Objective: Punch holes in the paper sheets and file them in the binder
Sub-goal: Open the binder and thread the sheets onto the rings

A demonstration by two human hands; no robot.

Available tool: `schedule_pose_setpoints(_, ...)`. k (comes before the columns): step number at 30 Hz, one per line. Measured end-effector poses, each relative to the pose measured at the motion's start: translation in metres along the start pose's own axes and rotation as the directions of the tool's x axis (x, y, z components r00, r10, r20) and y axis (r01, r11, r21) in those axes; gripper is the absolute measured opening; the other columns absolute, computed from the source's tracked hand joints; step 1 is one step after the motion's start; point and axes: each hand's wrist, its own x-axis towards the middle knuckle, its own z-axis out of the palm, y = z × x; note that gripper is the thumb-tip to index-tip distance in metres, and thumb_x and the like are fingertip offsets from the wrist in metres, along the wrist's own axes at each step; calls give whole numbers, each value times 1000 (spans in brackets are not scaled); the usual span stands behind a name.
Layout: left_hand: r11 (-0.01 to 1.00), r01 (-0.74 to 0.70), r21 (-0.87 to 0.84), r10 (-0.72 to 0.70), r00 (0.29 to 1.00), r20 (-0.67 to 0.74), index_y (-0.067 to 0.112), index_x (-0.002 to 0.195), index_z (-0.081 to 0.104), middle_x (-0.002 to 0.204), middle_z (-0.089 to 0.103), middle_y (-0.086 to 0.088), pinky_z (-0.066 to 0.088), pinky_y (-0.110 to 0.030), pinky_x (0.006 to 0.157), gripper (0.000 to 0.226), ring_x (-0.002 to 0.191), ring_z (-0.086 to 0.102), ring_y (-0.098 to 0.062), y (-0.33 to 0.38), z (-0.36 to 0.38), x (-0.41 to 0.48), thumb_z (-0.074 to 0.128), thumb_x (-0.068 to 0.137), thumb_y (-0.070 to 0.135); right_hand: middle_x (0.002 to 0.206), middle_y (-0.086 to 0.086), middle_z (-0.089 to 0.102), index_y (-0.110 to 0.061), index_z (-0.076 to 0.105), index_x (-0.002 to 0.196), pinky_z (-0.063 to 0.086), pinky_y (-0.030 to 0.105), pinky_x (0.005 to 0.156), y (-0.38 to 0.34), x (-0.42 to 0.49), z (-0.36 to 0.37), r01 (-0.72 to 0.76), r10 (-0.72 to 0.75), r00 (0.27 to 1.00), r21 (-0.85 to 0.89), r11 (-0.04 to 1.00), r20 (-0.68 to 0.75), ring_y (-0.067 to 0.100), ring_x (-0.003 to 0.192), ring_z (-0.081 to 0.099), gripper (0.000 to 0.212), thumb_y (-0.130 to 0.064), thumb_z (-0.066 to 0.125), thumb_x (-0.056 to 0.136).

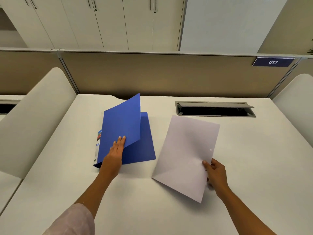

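Our left hand [116,148], at centre left of the frame, has its fingers straight on the face of the front cover [122,122]. The thumb is hidden beneath, so we judge it a pinch at the cover's lower edge. The blue binder [140,150] lies on the desk [152,209] with that cover lifted partway and its free edge tilted up. The inside and the rings are hidden from us.

Our right hand [216,173], at lower right, grips the paper sheets [186,153] by their near right edge, thumb on top and fingers curled under. The sheets hang tilted just above the desk, beside the binder and not touching it. One punched hole [210,149] shows near the thumb; we cannot see a second.

We judge the step to be opening the binder to receive the sheets. To do it well, we swing the cover fully over to the left until it rests flat. We hold the stack squared, and we turn it so the punched edge faces the spine before bringing it across.
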Motion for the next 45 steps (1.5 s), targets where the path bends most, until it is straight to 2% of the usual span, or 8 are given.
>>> schedule_pose_setpoints(4,929,102,-356,-165,975,-152,16,148,28,130,55,-19,54,-42,85,49,99,60,-34,29,-16,-25,32,99,14,92,1,69,-23,63,100,56,42,73,-1,3,-6,13,-13,1000,11,1000,-4,23,84,65,10,-25,58,92)
schedule_pose_setpoints(12,552,147,-821,-562,793,-236,13,126,46,97,63,18,47,-3,65,27,84,61,8,81,-33,-72,37,100,12,96,6,68,-16,63,107,55,43,78,7,12,-16,-22,24,1000,-88,996,18,28,87,64,18,-23,57,92)
schedule_pose_setpoints(24,219,192,-957,-904,408,-125,42,111,47,115,56,17,55,-22,83,26,106,58,-13,81,-27,-118,46,99,19,109,11,67,-5,65,113,51,40,89,37,20,10,-31,67,993,-322,946,100,31,98,63,29,-22,59,91)
schedule_pose_setpoints(28,139,250,-958,-950,306,-58,27,136,37,126,50,4,46,-31,90,41,108,54,-17,74,-20,-129,45,99,11,117,15,64,-1,58,121,46,38,93,42,16,23,-27,78,987,-335,942,138,33,107,59,33,-19,57,93)
schedule_pose_setpoints(34,157,338,-928,-971,223,-83,30,127,30,141,43,-8,45,-39,98,43,111,51,-19,62,-13,-140,52,96,9,127,17,59,-2,52,128,42,41,99,48,13,29,-16,72,988,-382,924,133,34,117,54,39,-21,53,95)
schedule_pose_setpoints(41,339,592,-731,-938,155,-310,10,147,6,155,9,-11,28,-43,113,110,142,24,-26,38,-5,-150,78,71,45,138,16,50,-7,40,139,39,42,103,53,11,32,-9,64,991,-425,905,116,33,126,48,48,-23,52,95)
schedule_pose_setpoints(43,445,739,-506,-883,266,-387,7,150,1,158,1,-14,10,-50,116,116,146,5,-32,35,-5,-156,63,70,64,134,16,52,-7,43,136,41,42,101,57,8,34,12,31,995,-408,913,100,32,124,50,46,-20,56,93)
schedule_pose_setpoints(45,628,749,-210,-756,523,-393,13,152,0,159,-4,-16,-2,-56,114,102,146,-6,-36,31,-4,-162,41,75,65,132,14,51,-8,44,133,42,42,100,61,5,36,64,-41,997,-387,920,68,31,121,50,48,-14,61,88)
